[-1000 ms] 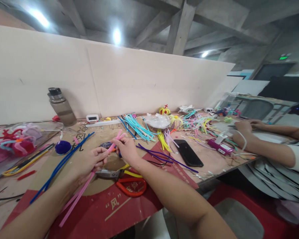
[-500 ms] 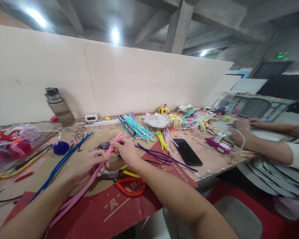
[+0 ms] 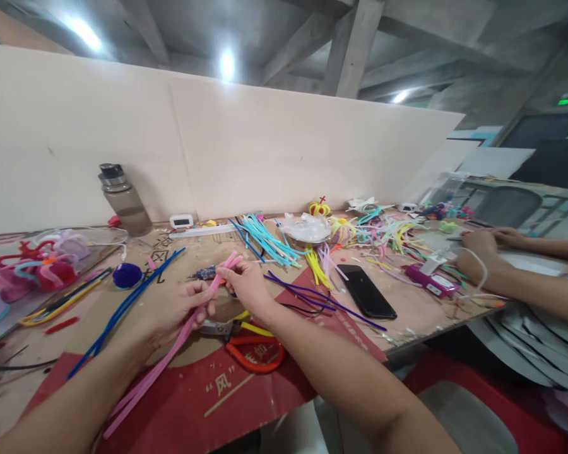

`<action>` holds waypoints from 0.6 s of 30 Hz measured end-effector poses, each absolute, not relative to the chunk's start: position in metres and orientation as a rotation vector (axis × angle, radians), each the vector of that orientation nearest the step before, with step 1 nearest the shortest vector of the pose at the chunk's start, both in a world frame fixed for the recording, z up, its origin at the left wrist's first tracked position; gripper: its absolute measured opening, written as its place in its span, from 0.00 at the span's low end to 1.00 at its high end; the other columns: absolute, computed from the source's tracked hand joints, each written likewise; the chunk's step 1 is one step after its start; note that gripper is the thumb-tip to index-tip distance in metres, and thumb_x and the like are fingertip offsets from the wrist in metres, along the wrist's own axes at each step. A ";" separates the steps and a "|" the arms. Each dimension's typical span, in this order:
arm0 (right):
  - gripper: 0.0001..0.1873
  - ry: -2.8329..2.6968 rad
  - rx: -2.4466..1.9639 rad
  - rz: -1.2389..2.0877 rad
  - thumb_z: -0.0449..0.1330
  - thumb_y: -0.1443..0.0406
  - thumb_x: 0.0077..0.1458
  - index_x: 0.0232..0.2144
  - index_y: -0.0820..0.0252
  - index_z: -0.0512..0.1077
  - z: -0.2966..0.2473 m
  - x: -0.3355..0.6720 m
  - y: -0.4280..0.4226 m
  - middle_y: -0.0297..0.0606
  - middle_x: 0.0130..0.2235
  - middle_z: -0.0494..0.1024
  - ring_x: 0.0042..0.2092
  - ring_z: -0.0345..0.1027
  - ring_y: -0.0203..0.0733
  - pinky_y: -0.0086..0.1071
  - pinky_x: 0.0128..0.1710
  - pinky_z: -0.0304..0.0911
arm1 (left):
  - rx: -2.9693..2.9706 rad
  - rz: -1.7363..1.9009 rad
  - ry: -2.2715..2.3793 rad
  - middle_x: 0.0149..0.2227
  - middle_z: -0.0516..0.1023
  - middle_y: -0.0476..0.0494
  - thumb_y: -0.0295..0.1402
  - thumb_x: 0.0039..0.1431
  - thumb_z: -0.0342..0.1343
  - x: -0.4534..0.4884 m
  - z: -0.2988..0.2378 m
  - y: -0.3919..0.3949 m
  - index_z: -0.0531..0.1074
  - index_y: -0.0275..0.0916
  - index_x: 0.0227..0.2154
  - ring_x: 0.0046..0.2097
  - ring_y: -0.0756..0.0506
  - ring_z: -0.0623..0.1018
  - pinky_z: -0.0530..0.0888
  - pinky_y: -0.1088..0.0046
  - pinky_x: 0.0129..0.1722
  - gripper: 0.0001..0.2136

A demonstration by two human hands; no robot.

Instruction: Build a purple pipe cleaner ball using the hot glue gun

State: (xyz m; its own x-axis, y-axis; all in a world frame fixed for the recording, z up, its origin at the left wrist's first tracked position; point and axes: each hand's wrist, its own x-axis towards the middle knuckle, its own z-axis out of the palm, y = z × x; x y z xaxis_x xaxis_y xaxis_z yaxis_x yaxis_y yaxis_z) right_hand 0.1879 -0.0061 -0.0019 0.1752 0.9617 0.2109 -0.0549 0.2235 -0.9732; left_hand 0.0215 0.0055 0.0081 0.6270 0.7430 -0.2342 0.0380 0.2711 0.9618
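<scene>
Several long pink pipe cleaners point(image 3: 175, 345) run as a bundle through both hands, their loose ends hanging down to the lower left. My left hand point(image 3: 182, 309) is closed around the middle of the bundle. My right hand point(image 3: 243, 284) pinches it close to the upper ends. Beneath the hands lie red-handled scissors point(image 3: 255, 369), their blades partly covered, with a yellow pipe cleaner point(image 3: 258, 329) beside them. Blue pipe cleaners point(image 3: 123, 302) rest left of my left hand, and purple ones point(image 3: 322, 296) lie to the right of my right hand.
A water bottle point(image 3: 125, 202) stands by the white partition point(image 3: 246, 145). A dark blue pompom point(image 3: 127, 275), black phone point(image 3: 366, 291), purple power strip point(image 3: 430, 280) and light-blue pipe cleaners point(image 3: 267, 239) lie around. A co-worker's hands point(image 3: 483, 249) are at the right.
The view has turned slightly left, so the table things appear shifted to the right. Both hands keep their hold on the pink pipe cleaners, with little visible change in their pose.
</scene>
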 end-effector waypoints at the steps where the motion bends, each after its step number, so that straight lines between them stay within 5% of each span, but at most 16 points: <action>1: 0.14 -1.132 -1.081 0.952 0.63 0.56 0.45 0.26 0.63 0.75 -0.001 0.188 -0.007 0.27 0.17 0.65 0.20 0.55 0.30 0.26 0.21 0.50 | 1.212 0.555 0.768 0.25 0.75 0.46 0.41 0.52 0.63 0.023 0.008 0.004 0.67 0.34 0.26 0.21 0.55 0.68 0.64 0.82 0.19 0.15; 3: 0.13 -1.150 -1.098 0.928 0.63 0.57 0.45 0.25 0.63 0.75 0.000 0.189 -0.008 0.27 0.17 0.66 0.20 0.55 0.30 0.26 0.21 0.50 | 1.187 0.565 0.759 0.27 0.75 0.46 0.39 0.51 0.64 0.024 0.008 0.001 0.68 0.34 0.27 0.22 0.55 0.69 0.65 0.82 0.21 0.14; 8: 0.15 -1.166 -1.098 0.879 0.64 0.54 0.44 0.25 0.62 0.75 0.004 0.189 -0.008 0.28 0.17 0.66 0.21 0.55 0.31 0.27 0.22 0.51 | 1.098 0.632 0.799 0.22 0.67 0.54 0.40 0.50 0.64 0.024 0.011 0.005 0.66 0.35 0.28 0.16 0.61 0.53 0.46 0.85 0.14 0.15; 18: 0.17 -1.039 -1.019 0.988 0.64 0.53 0.44 0.21 0.61 0.69 -0.002 0.187 -0.003 0.26 0.16 0.64 0.18 0.53 0.29 0.26 0.19 0.48 | 1.190 0.708 0.831 0.22 0.67 0.54 0.40 0.50 0.64 0.022 0.005 0.010 0.65 0.34 0.25 0.17 0.61 0.53 0.48 0.85 0.16 0.16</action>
State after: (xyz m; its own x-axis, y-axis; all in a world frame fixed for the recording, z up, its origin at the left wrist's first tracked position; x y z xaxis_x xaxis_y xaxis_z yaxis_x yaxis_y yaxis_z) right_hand 0.1870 -0.0031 -0.0020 0.2116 0.9579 0.1938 -0.1454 0.2270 -0.9630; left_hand 0.0220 0.0103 0.0046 0.5228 0.8339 -0.1769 -0.0423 0.2326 0.9717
